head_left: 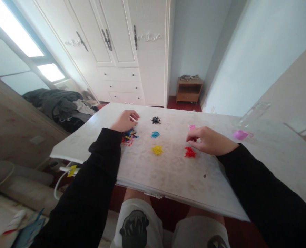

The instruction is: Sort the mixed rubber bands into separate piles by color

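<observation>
My left hand rests at the far left of the table, fingers loosely curled with a gap between thumb and forefinger. Just below it lies a mixed pile of small coloured rubber bands, partly covered by the hand. My right hand is closed in a pinch; what its fingertips hold, if anything, is too small to make out. Red bands lie right below its fingers, pink bands just beyond. Between my hands are black bands, blue bands and yellow bands, each heaped separately.
On the right of the white table are a purple-pink object and a clear plastic container. A dark spot marks the tabletop. Beyond stand a white wardrobe and a small wooden cabinet. Clothes are heaped at left.
</observation>
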### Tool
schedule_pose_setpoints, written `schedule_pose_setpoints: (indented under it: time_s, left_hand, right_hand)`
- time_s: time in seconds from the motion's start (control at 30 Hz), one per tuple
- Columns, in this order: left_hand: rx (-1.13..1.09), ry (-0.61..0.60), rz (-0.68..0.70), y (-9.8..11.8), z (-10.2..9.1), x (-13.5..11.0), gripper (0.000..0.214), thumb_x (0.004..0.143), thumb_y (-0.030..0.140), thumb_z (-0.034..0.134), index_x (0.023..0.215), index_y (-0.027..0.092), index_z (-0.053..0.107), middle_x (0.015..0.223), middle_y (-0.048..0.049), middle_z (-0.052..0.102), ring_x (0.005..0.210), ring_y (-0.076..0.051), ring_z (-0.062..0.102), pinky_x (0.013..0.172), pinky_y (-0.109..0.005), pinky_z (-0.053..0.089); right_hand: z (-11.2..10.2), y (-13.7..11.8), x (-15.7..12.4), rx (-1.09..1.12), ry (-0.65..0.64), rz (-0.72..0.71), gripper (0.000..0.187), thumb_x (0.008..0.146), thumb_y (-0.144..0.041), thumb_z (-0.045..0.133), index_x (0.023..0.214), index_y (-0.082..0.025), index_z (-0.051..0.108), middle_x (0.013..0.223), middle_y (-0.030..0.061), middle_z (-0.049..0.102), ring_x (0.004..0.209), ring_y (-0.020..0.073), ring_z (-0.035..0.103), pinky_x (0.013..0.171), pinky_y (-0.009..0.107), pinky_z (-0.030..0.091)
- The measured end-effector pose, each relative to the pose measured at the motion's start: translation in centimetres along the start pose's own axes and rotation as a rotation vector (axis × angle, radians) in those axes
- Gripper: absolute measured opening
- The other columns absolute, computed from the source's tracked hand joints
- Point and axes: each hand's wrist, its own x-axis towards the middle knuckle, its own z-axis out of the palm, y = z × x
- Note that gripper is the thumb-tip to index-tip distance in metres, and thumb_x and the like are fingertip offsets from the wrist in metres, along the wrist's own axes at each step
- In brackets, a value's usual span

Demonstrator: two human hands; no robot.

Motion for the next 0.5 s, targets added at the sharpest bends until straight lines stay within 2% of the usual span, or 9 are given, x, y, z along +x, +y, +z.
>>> schedule_pose_setpoints:
  time_s: [0.1, 0.2, 0.37, 0.5]
  left_hand:
    - [-0.053, 0.039, 0.065, 0.7, 0.0, -0.1, 0.018, 0.063, 0.021, 0.069, 0.080, 0.017, 0.070, 0.087, -0.0072, 0.075, 0.069, -0.018, 0.067, 0.057, -0.027, 0.052]
    - [-0.162, 0.049, 0.120, 1.4, 0.5, -0.1, 0.017, 0.065, 0.025, 0.073, 0.078, 0.017, 0.068, 0.081, -0.0064, 0.073, 0.069, -0.017, 0.066, 0.061, -0.028, 0.055]
    - [-0.373, -0.111, 0.246, 2.8, 2.1, -0.6, 0.027, 0.065, 0.031, 0.085, 0.078, 0.017, 0.067, 0.078, -0.0044, 0.070, 0.074, -0.016, 0.066, 0.075, -0.032, 0.059]
    - [-0.461, -0.254, 0.283, 4.1, 3.4, -1.3, 0.034, 0.067, 0.039, 0.089, 0.078, 0.016, 0.067, 0.085, -0.0057, 0.071, 0.079, -0.016, 0.067, 0.076, -0.032, 0.059]
  right_hand:
    - [0.0, -0.1, 0.0, -0.005, -0.001, 0.002, 0.020, 0.087, -0.017, 0.059, 0.083, -0.018, 0.078, 0.083, 0.0067, 0.078, 0.077, 0.0199, 0.068, 0.075, 0.032, 0.048]
    - [-0.1, -0.2, 0.0, -0.009, 0.002, 0.013, 0.020, 0.086, -0.016, 0.059, 0.083, -0.018, 0.078, 0.082, 0.0066, 0.078, 0.076, 0.0199, 0.067, 0.074, 0.032, 0.047]
    - [0.0, -0.2, 0.1, -0.002, 0.041, 0.029, 0.018, 0.086, -0.015, 0.059, 0.084, -0.018, 0.077, 0.086, 0.0077, 0.076, 0.078, 0.0205, 0.067, 0.077, 0.033, 0.048]
    - [0.7, -0.6, 0.3, 0.000, 0.106, 0.001, 0.017, 0.087, -0.015, 0.059, 0.092, -0.016, 0.075, 0.094, 0.0097, 0.075, 0.084, 0.0219, 0.068, 0.081, 0.035, 0.051]
